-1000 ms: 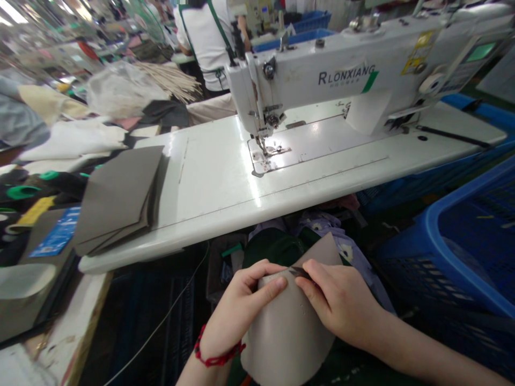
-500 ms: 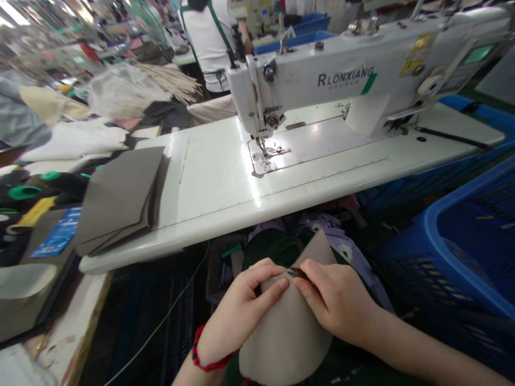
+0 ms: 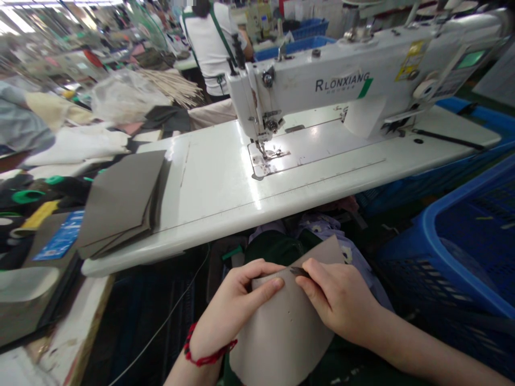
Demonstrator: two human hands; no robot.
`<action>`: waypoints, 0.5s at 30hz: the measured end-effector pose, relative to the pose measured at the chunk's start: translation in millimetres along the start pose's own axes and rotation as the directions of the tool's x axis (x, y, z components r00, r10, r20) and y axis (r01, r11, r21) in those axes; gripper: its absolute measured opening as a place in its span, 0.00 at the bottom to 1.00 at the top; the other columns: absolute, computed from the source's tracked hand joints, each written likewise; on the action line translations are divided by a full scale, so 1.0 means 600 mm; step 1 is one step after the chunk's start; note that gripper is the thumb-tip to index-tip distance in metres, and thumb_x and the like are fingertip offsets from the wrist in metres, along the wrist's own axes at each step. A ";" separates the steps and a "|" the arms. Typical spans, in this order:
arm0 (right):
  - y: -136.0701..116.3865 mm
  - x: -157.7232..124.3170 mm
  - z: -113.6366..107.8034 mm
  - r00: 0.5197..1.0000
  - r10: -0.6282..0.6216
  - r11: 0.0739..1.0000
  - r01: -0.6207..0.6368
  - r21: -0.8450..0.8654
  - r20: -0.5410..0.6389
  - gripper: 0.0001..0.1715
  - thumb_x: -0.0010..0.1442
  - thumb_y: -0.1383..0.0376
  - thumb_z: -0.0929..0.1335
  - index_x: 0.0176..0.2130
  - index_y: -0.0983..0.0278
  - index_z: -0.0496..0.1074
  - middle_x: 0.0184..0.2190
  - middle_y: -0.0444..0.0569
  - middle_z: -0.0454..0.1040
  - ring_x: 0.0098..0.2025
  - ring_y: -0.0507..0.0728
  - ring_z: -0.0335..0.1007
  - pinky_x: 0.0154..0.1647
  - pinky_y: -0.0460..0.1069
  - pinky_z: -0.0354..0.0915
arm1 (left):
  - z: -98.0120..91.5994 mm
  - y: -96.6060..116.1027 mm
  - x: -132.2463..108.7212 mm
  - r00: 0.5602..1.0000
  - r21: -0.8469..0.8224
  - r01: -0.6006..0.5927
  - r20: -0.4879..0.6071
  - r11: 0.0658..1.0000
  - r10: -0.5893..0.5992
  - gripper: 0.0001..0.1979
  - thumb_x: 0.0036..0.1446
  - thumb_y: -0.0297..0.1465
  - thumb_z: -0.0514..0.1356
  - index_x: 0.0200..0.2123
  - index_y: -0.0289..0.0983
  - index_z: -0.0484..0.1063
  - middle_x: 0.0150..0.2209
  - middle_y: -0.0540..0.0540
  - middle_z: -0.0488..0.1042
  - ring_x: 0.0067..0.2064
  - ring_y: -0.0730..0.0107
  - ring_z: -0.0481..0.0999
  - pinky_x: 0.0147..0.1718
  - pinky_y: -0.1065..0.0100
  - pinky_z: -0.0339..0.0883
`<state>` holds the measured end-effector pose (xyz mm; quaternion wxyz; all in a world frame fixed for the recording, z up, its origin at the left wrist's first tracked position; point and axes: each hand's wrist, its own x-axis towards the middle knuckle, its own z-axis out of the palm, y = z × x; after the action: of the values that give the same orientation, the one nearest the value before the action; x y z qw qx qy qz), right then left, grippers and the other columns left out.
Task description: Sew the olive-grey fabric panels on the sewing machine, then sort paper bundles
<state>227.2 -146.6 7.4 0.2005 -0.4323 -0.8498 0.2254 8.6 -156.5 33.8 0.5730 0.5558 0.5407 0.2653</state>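
Our right hand (image 3: 341, 297) has its fingers pinched tight on a small dark tool (image 3: 300, 272), the tip at the upper edge of a curved beige panel (image 3: 281, 338). Just to the left, our left hand (image 3: 241, 295) grips that same edge, thumb on top. We have the panel near us, on the near side of the white worktop (image 3: 217, 177). Beyond, a sewing machine (image 3: 301, 86) stands toward the right and grey panels (image 3: 124, 187) lie stacked at left; a blue basket (image 3: 432, 236) is at right.
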 end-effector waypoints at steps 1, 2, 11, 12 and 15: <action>-0.001 0.000 0.000 1.000 -0.001 1.000 0.001 -0.002 0.010 0.13 0.69 0.59 0.57 0.34 0.61 0.60 0.25 0.41 0.68 0.26 0.52 0.65 0.28 0.50 0.47 | 0.001 -0.002 0.000 1.000 0.005 0.000 -0.003 1.000 0.000 0.13 0.60 0.38 0.61 0.47 0.44 0.78 0.41 0.50 0.78 0.48 0.63 0.71 0.46 0.67 0.62; -0.002 0.000 0.000 1.000 -0.002 1.000 0.002 -0.006 0.019 0.13 0.70 0.59 0.57 0.34 0.61 0.60 0.25 0.42 0.68 0.27 0.53 0.65 0.28 0.50 0.47 | 0.002 -0.005 -0.001 1.000 0.008 0.000 -0.009 1.000 0.001 0.13 0.60 0.38 0.61 0.47 0.45 0.78 0.41 0.50 0.79 0.49 0.63 0.71 0.47 0.67 0.61; -0.007 0.000 0.000 0.999 -0.024 0.999 0.025 -0.026 0.025 0.13 0.69 0.59 0.57 0.34 0.61 0.60 0.25 0.42 0.68 0.27 0.53 0.65 0.28 0.50 0.47 | 0.006 -0.011 -0.004 1.000 -0.014 -0.025 -0.015 1.000 0.025 0.12 0.61 0.36 0.61 0.47 0.47 0.77 0.39 0.51 0.76 0.42 0.70 0.71 0.43 0.70 0.61; -0.007 0.001 -0.001 0.999 -0.028 0.999 0.029 -0.031 0.026 0.13 0.69 0.59 0.57 0.33 0.61 0.61 0.25 0.42 0.68 0.27 0.53 0.65 0.28 0.50 0.46 | 0.006 -0.011 -0.004 1.000 -0.018 -0.028 -0.015 0.999 0.028 0.12 0.61 0.36 0.61 0.47 0.47 0.77 0.39 0.51 0.76 0.42 0.70 0.71 0.43 0.70 0.61; -0.010 0.002 -0.002 0.999 -0.033 0.998 0.034 -0.048 0.015 0.13 0.69 0.59 0.57 0.33 0.61 0.61 0.25 0.42 0.68 0.26 0.53 0.64 0.28 0.50 0.46 | 0.007 -0.010 -0.003 0.999 -0.025 -0.031 -0.015 0.999 0.030 0.12 0.61 0.36 0.61 0.47 0.47 0.77 0.38 0.51 0.76 0.42 0.70 0.71 0.42 0.70 0.61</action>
<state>223.5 -148.4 11.7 0.1877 -0.4210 -0.8636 0.2044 10.0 -161.2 28.3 0.5719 0.5547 0.5329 0.2851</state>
